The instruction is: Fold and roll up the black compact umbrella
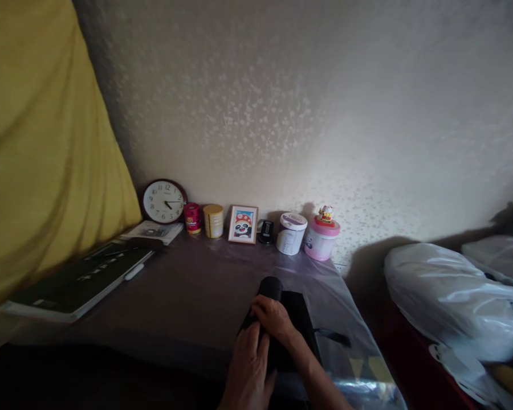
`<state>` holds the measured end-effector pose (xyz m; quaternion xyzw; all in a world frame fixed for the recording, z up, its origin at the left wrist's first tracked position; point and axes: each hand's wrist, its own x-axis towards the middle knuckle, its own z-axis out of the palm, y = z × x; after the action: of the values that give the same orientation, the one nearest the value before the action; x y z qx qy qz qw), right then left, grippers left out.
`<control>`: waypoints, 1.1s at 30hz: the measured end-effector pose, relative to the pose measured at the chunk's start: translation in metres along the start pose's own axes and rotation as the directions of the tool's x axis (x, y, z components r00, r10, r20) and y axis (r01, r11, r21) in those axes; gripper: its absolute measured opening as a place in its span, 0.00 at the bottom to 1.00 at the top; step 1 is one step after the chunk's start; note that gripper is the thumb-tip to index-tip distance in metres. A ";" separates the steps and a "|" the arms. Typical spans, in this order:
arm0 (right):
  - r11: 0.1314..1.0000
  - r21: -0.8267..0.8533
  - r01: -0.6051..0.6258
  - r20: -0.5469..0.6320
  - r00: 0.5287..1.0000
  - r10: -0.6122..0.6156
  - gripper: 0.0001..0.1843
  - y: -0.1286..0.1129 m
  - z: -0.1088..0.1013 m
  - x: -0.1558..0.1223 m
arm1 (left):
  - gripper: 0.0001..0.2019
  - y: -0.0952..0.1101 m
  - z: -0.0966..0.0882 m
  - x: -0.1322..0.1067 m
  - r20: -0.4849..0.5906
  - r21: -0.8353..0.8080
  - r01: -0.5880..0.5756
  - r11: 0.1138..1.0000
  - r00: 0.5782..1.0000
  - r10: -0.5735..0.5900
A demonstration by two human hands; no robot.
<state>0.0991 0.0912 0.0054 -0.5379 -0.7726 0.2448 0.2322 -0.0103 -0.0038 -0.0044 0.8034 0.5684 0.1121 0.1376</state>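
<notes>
A black roll (pixel 271 286) lies on the table with its rounded end pointing toward the wall. From its right side a flat black flap (pixel 298 319) spreads out, and a narrow black strap (pixel 334 336) trails further right. My right hand (pixel 274 318) is closed over the upper part of the roll, fingers curled across its top. Just nearer to me, my left hand (pixel 248 361) grips its lower left side, touching the right hand. My hands and the dimness hide much of the roll; its exact kind is unclear.
Along the wall stand a round clock (pixel 163 201), a pink can (pixel 192 218), a yellow can (pixel 214 221), a panda picture frame (pixel 243 225), a white tub (pixel 291 234) and a pink tub (pixel 322 239) topped by a figurine. Left lies a dark green board (pixel 85 279); right, white plastic bags (pixel 448 296).
</notes>
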 end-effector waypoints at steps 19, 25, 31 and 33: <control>0.956 -0.239 0.173 -0.087 0.976 -0.198 0.17 0.070 -0.006 0.057 | 0.44 0.010 0.014 0.014 0.225 0.023 0.100 0.995 0.969 -0.102; 0.962 -0.232 -0.142 -0.332 0.941 0.059 0.16 0.092 -0.038 0.040 | 0.42 0.018 -0.001 0.011 0.275 0.112 0.121 0.986 0.950 -0.147; 0.902 0.017 -0.431 -0.373 0.835 0.406 0.19 0.116 -0.058 -0.040 | 0.40 0.015 0.007 0.004 0.164 0.136 0.099 0.986 0.979 -0.121; 0.885 0.115 -0.451 -0.271 0.843 0.465 0.22 0.112 -0.054 -0.061 | 0.42 0.014 0.009 0.003 0.153 0.135 0.093 0.986 0.982 -0.113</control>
<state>0.2316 0.0743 -0.0291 -0.7310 -0.5732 0.2293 0.2907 0.0063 -0.0064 -0.0075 0.7864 0.6024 0.0034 0.1369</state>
